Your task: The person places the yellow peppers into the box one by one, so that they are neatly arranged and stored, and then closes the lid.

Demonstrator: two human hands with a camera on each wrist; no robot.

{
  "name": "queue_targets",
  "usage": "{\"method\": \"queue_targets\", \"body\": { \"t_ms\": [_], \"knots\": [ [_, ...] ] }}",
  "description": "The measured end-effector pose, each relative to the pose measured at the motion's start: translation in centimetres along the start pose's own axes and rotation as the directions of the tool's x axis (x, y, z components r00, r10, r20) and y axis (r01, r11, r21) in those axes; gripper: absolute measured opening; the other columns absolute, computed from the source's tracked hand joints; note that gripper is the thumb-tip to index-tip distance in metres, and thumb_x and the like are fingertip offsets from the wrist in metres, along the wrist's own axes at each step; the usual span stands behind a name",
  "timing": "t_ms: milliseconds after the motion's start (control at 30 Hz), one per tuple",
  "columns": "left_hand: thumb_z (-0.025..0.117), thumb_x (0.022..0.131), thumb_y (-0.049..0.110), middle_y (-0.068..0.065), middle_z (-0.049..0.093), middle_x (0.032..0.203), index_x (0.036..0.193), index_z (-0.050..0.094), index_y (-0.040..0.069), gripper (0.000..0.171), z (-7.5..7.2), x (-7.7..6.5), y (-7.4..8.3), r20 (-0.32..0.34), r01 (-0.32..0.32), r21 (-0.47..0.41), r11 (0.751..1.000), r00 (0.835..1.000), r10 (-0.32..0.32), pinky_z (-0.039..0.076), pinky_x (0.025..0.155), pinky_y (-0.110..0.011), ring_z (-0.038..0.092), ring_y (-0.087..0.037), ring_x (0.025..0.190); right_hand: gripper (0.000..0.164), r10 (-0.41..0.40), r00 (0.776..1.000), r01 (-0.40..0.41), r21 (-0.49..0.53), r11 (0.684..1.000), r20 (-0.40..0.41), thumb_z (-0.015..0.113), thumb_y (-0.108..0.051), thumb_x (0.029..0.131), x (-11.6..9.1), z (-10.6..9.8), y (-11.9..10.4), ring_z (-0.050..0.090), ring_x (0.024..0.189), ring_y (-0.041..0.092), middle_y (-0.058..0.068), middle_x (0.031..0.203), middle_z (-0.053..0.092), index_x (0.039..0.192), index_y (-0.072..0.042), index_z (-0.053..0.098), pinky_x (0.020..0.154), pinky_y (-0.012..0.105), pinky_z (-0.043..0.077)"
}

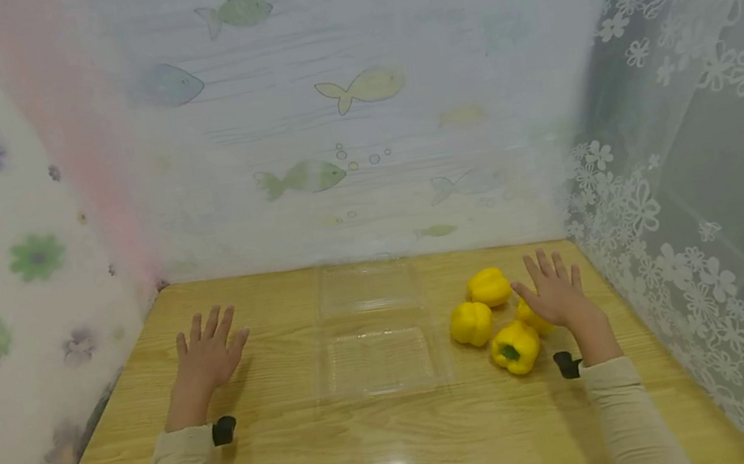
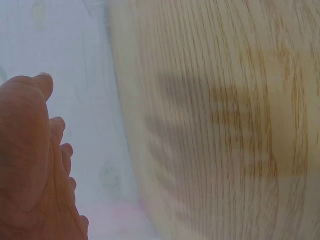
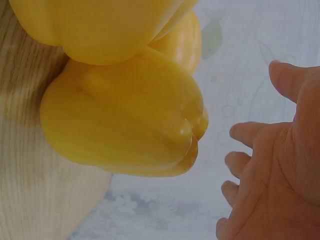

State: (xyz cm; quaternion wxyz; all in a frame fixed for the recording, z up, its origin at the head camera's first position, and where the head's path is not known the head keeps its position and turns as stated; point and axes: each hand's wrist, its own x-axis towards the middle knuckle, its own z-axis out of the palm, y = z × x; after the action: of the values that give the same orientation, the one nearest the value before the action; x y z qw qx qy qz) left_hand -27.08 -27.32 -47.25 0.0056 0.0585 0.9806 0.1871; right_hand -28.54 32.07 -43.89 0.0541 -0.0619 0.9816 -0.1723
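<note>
My left hand [image 1: 209, 361] hovers over the left side of the wooden table, fingers spread and holding nothing. In the left wrist view its palm side [image 2: 30, 165] shows, with its shadow on the wood. On the right, my right hand [image 1: 562, 299] is stretched out above several yellow bell peppers, fingers apart. It partly covers the rightmost bell pepper [image 1: 532, 315] in the head view. The front bell pepper [image 1: 514, 348] turns its green stem toward me. In the right wrist view, a gap separates the hand [image 3: 280, 170] from the nearest bell pepper [image 3: 125, 120].
Between the hands lies a clear plastic container [image 1: 381, 363] with its lid [image 1: 368, 286] folded open toward the back. A wall with printed fish [image 1: 363, 90] stands behind the table [image 1: 292, 459]. Flower-patterned sheets [image 1: 36, 257] line the sides.
</note>
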Motion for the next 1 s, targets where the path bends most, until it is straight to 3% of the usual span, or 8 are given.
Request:
{"method": "queue_targets", "body": {
  "t_ms": [267, 567, 1000],
  "knots": [
    [0.023, 0.106, 0.062, -0.026, 0.005, 0.168, 0.163, 0.013, 0.006, 0.08, 1.2, 0.8, -1.4, -0.017, -0.021, 0.011, 1.0, 1.0, 0.022, -0.009, 0.112, -0.076, -0.006, -0.054, 0.15, 0.081, -0.003, 1.0, 0.003, 0.003, 1.0, -0.005, 0.033, -0.052, 0.109, -0.2, 0.1, 0.2, -0.021, 0.149, 0.049, 0.029, 0.166, -0.014, 0.162, 0.002, 0.004, 0.113, 0.07, -0.018],
    [0.034, 0.109, 0.049, -0.026, 0.005, 0.168, 0.163, 0.016, 0.004, 0.073, 0.2, 0.4, -0.4, -0.015, -0.017, -0.001, 1.0, 1.0, 0.017, -0.008, 0.112, -0.076, -0.006, -0.054, 0.15, 0.082, -0.004, 1.0, 0.004, 0.0, 1.0, -0.016, 0.032, -0.054, 0.108, -0.1, 0.1, 0.4, -0.02, 0.15, 0.049, 0.029, 0.166, -0.012, 0.162, 0.002, 0.005, 0.113, 0.07, -0.018],
    [0.033, 0.108, 0.056, -0.026, 0.006, 0.168, 0.162, 0.017, 0.003, 0.078, -0.2, 0.5, -0.7, -0.041, -0.03, -0.012, 0.999, 0.999, 0.03, -0.009, 0.112, -0.076, -0.007, -0.053, 0.151, 0.08, -0.004, 1.0, 0.004, 0.01, 1.0, -0.024, 0.032, -0.052, 0.109, -0.1, -0.5, -0.3, -0.02, 0.15, 0.049, 0.029, 0.166, -0.013, 0.162, 0.002, 0.006, 0.113, 0.069, -0.019]
  ]
}}
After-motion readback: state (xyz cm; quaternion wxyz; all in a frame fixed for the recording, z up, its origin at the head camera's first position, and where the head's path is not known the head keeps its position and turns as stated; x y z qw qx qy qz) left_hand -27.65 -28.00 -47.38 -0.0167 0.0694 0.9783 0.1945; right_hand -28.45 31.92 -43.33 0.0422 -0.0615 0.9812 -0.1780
